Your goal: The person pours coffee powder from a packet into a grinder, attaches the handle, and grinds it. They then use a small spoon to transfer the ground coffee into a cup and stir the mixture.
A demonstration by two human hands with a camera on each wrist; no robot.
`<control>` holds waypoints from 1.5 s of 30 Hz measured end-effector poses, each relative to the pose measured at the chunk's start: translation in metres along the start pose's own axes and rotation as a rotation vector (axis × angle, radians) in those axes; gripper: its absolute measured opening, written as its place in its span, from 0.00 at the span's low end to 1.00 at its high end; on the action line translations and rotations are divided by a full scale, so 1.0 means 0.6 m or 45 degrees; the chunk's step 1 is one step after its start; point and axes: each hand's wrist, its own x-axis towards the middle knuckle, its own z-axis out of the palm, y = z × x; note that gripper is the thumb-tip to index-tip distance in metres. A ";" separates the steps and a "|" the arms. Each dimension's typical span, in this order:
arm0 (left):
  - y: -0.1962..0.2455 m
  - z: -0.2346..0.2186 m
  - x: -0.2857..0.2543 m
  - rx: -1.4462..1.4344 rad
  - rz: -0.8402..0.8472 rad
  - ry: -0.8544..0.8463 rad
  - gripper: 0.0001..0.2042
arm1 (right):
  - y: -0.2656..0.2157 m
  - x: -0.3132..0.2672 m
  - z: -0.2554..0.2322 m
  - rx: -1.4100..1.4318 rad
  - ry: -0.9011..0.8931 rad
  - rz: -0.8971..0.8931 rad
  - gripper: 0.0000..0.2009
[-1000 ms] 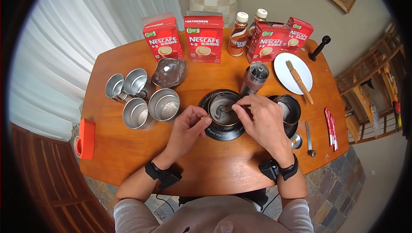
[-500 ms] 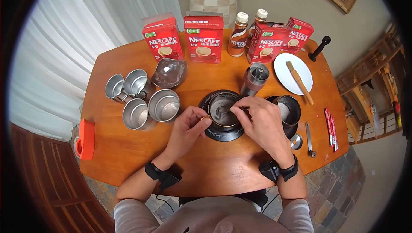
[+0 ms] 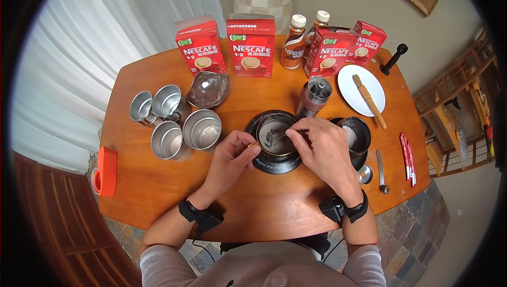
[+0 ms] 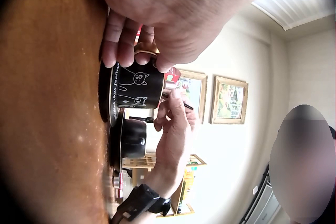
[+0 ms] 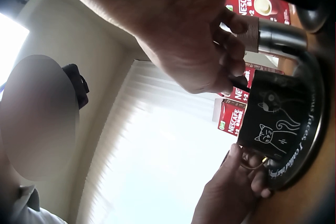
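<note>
From my seat at the feed, I take the black cat-print cup as my landmark, and it sits where it did half a second ago, upright on its black lettered saucer. The left hand stays at the cup's left side, thumb and fingers pinching the gold handle. The right hand is what I see move: its fingertips shift very slightly toward the cup's right rim compared with the frame before, back near where they were a second ago. Its thumb and fingers are curled round a slim black utensil, which reaches to the cup's mouth; I can't make out its lower end. Inside the cup, the dark patch in the greyish contents looks a little different in outline, though I can't tell what the contents are. Everything else I watch keeps its place: the metal grinder stands behind the cup and to its right, the second black cup is just right of it beyond the right hand, the brush lies across the white plate farther back on that side, and four metal mugs are grouped to its left.
</note>
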 end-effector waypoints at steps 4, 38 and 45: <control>-0.002 0.001 0.001 -0.013 -0.004 -0.001 0.06 | 0.003 -0.004 0.015 0.033 0.079 -0.065 0.07; -0.001 0.000 0.000 -0.015 -0.023 0.003 0.07 | 0.000 -0.002 0.002 0.042 0.002 -0.008 0.07; 0.001 0.001 0.000 0.003 -0.020 0.006 0.07 | 0.002 -0.001 0.003 0.004 0.016 -0.005 0.06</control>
